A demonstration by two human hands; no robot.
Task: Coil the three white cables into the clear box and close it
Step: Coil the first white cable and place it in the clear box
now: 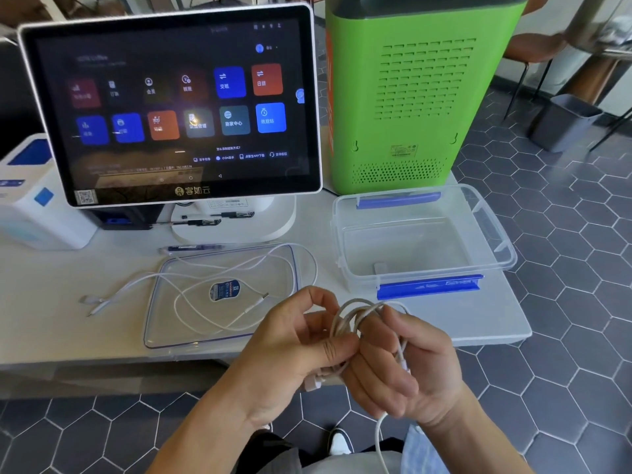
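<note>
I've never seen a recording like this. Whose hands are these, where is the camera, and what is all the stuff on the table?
There is no machine: a person wears a camera on the head, looking down at their own hands. The left hand and right hand together grip a half-coiled white cable. On the white table sit an open clear box with blue clips, its lid lying flat with loose white cables across it, a touchscreen till and a green machine.
</note>
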